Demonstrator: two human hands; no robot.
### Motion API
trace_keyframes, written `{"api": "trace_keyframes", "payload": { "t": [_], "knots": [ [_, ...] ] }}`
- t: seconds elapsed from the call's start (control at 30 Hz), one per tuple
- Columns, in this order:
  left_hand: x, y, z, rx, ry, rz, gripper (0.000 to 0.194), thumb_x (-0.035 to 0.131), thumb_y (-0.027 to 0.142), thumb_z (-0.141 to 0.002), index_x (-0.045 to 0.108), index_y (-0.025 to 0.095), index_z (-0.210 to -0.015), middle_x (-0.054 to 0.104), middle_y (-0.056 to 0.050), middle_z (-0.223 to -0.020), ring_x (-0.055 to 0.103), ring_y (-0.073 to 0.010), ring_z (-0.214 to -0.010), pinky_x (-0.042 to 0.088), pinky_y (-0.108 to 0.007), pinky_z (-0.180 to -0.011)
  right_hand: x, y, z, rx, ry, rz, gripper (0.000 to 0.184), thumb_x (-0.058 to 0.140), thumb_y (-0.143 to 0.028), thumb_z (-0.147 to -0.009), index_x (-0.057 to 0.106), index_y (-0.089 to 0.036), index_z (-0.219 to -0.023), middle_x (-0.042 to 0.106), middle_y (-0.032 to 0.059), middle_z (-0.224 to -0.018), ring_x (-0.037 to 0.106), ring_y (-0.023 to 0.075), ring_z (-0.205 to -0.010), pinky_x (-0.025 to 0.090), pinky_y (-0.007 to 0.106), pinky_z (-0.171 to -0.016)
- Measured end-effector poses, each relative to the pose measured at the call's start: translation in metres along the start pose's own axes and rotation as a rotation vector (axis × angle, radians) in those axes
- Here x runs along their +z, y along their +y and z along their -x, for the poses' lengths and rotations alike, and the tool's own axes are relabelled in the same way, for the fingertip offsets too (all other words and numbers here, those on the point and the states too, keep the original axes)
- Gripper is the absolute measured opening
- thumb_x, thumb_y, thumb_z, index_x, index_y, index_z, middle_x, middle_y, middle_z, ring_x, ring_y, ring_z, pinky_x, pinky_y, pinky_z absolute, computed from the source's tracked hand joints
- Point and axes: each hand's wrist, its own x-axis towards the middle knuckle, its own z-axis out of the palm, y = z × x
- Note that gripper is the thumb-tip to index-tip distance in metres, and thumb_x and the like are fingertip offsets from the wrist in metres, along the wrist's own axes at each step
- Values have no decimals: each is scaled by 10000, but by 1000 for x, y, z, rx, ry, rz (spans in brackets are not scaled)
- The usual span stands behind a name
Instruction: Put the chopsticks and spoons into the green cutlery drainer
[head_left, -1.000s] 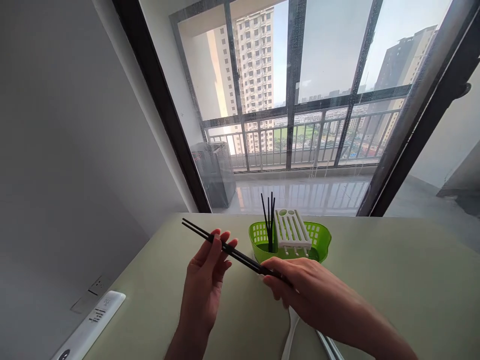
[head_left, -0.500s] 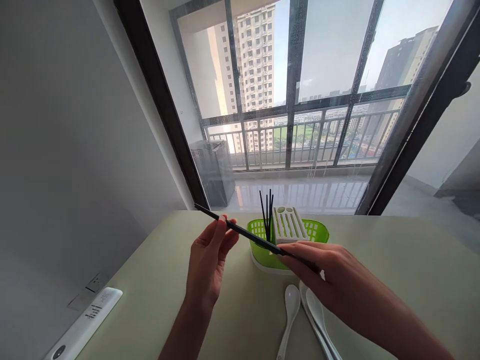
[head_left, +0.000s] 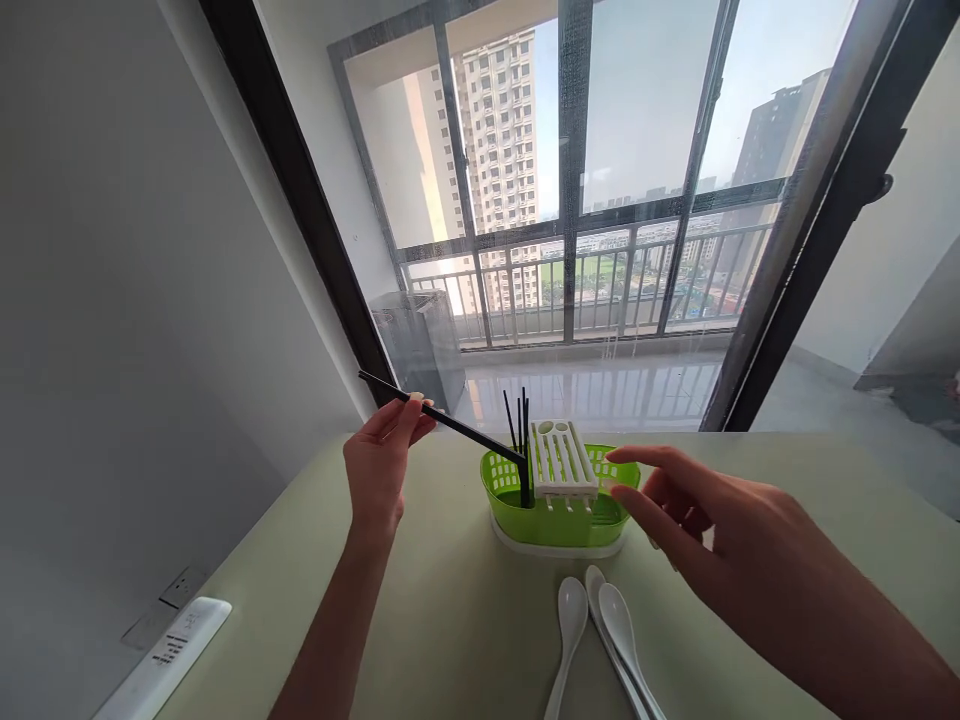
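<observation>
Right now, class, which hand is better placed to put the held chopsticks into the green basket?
Likely the left hand: it grips the black chopsticks, whose lower end overlaps the green basket in view. The right hand is open and empty.

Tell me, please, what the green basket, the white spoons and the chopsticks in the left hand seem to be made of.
Green basket: probably plastic, lightly glossy, given its evenly coloured, perforated wall.
Spoons: shiny white, ceramic or melamine; their highlights fit either.
Held chopsticks: dark, smooth, perhaps plastic or composite; no grain shows.
</observation>
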Motion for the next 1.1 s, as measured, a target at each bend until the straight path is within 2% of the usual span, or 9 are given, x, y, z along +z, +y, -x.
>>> {"api": "trace_keyframes", "payload": {
  "t": [0.2, 0.33, 0.47, 0.67, 0.77, 0.93, 1.1],
  "knots": [
    [15, -38, -15, 41, -265, -483, 319, 852, 472, -755, 828, 209, -934, 813, -43, -788, 795, -259, -767, 634, -341, -772, -3, -3, 5, -76, -31, -37, 320, 478, -536, -1017, 684, -329, -1146, 704, -16, -666, 639, 167, -471, 469, 269, -438],
    [27, -65, -17, 54, -415, -555, 306, 833, 502, -766, 823, 227, -901, 816, -42, -793, 794, -262, -737, 637, -338, -724, -1, -7, 7, -143, -110, -27, 280, 491, -488, -1031, 678, -341, -1179, 748, -18, -766, 666, 151, -527, 511, 256, -496],
    [35, -89, -17, 72, -534, -625, 314, 779, 528, -815, 821, 231, -905, 824, -40, -859, 796, -249, -775, 635, -325, -746, -4, -10, 7, -226, -168, -54, 241, 498, -408, -1045, 660, -318, -1199, 775, -10, -869, 692, 131, -583, 535, 230, -541],
    [44, -104, -16, 109, -535, -719, 294, 756, 521, -839, 817, 238, -894, 818, -46, -846, 782, -249, -793, 611, -341, -758, -5, -8, 7, -279, -165, -53, 187, 527, -363, -1037, 644, -298, -1167, 771, -29, -867, 691, 119, -590, 542, 223, -554],
    [45, -102, -15, 169, -533, -759, 294, 747, 533, -845, 804, 245, -872, 810, -42, -874, 762, -240, -791, 588, -358, -787, -4, -7, 7, -282, -164, -50, 186, 531, -349, -1036, 637, -296, -1179, 773, -30, -876, 696, 117, -596, 544, 218, -553],
    [44, -93, -10, 238, -531, -663, 366, 699, 552, -883, 725, 220, -1036, 791, -39, -917, 737, -199, -788, 568, -317, -747, -3, -7, 7, -300, -169, -51, 183, 534, -354, -1039, 634, -295, -1181, 783, -24, -909, 706, 114, -609, 543, 210, -555],
    [44, -94, -3, 294, -508, -647, 366, 737, 555, -845, 621, 213, -907, 708, -15, -837, 683, -176, -740, 531, -289, -699, -1, -8, 6, -311, -161, -49, 180, 532, -336, -1040, 636, -289, -1179, 794, -2, -980, 711, 118, -619, 541, 210, -551]
  ]
}}
